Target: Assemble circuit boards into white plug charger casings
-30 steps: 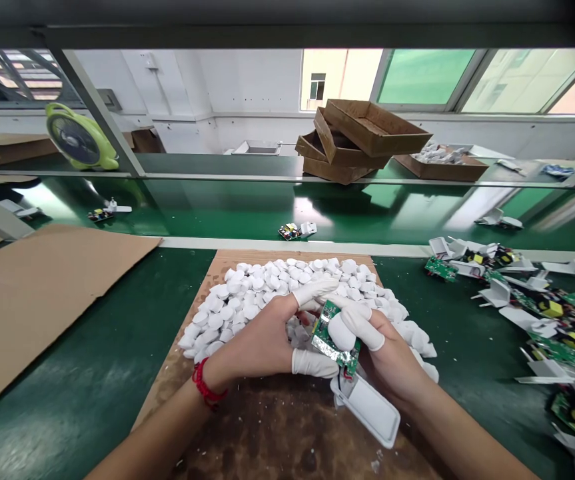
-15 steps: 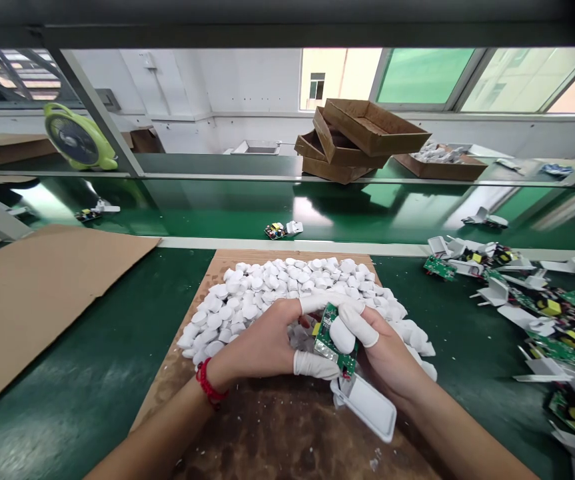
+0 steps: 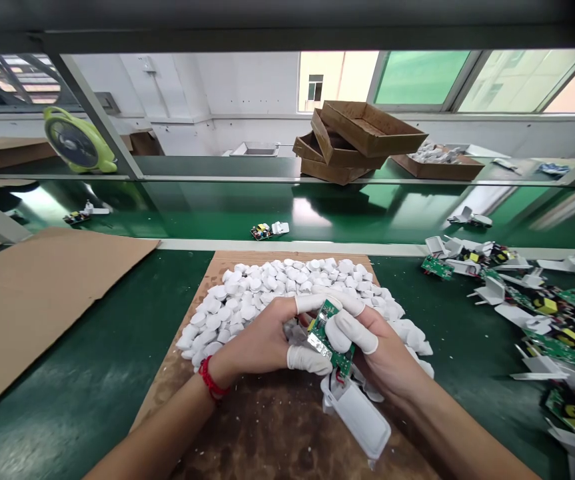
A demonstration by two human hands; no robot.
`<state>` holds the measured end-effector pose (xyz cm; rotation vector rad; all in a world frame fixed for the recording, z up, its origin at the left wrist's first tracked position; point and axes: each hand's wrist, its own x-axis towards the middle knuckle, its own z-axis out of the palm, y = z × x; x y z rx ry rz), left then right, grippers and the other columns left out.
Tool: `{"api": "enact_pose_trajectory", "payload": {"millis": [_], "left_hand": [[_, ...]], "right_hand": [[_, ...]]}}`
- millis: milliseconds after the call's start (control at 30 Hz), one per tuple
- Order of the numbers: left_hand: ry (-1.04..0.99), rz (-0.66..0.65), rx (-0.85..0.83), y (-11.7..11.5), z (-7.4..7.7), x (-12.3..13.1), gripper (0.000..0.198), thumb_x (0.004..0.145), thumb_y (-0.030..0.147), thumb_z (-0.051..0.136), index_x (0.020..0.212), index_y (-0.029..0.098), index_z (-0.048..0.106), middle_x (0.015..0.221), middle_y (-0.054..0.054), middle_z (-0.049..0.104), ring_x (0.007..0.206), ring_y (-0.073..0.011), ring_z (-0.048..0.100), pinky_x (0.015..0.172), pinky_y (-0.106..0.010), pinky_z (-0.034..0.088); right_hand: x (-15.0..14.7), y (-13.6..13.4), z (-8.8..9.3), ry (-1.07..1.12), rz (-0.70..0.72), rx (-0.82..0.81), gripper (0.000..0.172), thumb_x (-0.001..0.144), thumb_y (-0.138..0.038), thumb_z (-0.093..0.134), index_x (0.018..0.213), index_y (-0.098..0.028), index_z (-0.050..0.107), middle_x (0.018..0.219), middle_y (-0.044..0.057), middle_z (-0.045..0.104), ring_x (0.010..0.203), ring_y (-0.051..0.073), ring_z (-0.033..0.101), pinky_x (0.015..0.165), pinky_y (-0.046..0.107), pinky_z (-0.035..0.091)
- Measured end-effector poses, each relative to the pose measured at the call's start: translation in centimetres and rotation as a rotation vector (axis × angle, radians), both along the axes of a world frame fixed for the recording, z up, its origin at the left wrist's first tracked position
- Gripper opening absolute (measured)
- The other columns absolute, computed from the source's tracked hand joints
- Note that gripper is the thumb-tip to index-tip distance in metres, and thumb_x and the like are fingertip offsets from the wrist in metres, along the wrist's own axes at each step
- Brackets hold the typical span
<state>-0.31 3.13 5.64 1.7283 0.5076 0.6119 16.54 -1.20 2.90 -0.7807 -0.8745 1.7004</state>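
Observation:
Both hands wear white finger covers. My left hand grips a green circuit board by its left side, thumb at the lower edge and fingers at the top. On the board's face lies a white rounded pad, with my right hand closed on it, thumb pressing the pad. A white plastic casing hangs below the board by short wires. Beyond the hands spreads a pile of white pads on a brown board.
Many circuit boards with white casings crowd the right side. A cardboard sheet lies left. On the green belt behind sit a few more units. Stacked brown trays and a green fan stand on the shelf.
The held board and casing have shifted slightly left, and the casing hangs a little lower. Units on the belt have moved left.

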Motion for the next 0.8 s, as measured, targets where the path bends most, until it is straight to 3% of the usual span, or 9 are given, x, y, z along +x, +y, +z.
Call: {"api": "enact_pose_trajectory", "payload": {"millis": [167,300,567,700,800], "left_hand": [[0.075,0.070,0.059,-0.07,0.28,-0.03,0.062,0.065,0.052,0.076,0.115,0.016,0.065,0.100,-0.006,0.066,0.087,-0.0220,0.056,0.079,-0.030,0.045],[0.123,0.155,0.061,-0.12,0.21,-0.06,0.068,0.058,0.060,0.076,0.108,0.014,0.068,0.088,-0.006,0.065,0.084,-0.0231,0.055,0.075,-0.030,0.046],[0.101,0.126,0.068,-0.20,0.23,-0.01,0.060,0.061,0.059,0.074,0.101,0.014,0.068,0.085,-0.005,0.064,0.083,-0.0225,0.055,0.075,-0.029,0.046],[0.071,0.117,0.009,-0.34,0.16,0.00,0.060,0.062,0.054,0.077,0.105,0.014,0.067,0.083,-0.005,0.066,0.076,-0.0205,0.056,0.069,-0.027,0.046],[0.019,0.102,-0.047,-0.40,0.14,0.09,0.057,0.060,0.047,0.081,0.105,0.014,0.068,0.084,-0.004,0.067,0.073,-0.0184,0.057,0.066,-0.026,0.045]], "right_hand": [[-0.21,-0.23,0.20,0.011,-0.029,0.052,0.048,0.074,-0.028,0.077,0.120,-0.026,0.063,0.062,-0.004,0.054,0.053,0.012,0.043,0.057,0.024,0.043],[-0.12,-0.36,0.49,-0.036,-0.054,0.064,0.055,0.072,-0.036,0.078,0.124,-0.027,0.060,0.064,-0.002,0.058,0.055,0.013,0.047,0.054,0.024,0.045],[0.74,-0.49,-0.03,-0.159,0.019,0.070,0.061,0.075,-0.038,0.074,0.131,-0.026,0.054,0.059,-0.003,0.059,0.037,0.009,0.039,0.038,0.022,0.039],[0.71,-0.53,-0.28,-0.195,-0.011,0.098,0.062,0.072,-0.042,0.075,0.129,-0.026,0.056,0.073,0.004,0.069,0.050,0.018,0.057,0.054,0.033,0.052],[0.56,-0.60,-0.23,-0.220,-0.070,0.148,0.063,0.069,-0.039,0.078,0.127,-0.027,0.058,0.085,0.006,0.071,0.067,0.023,0.064,0.063,0.035,0.054]]}}
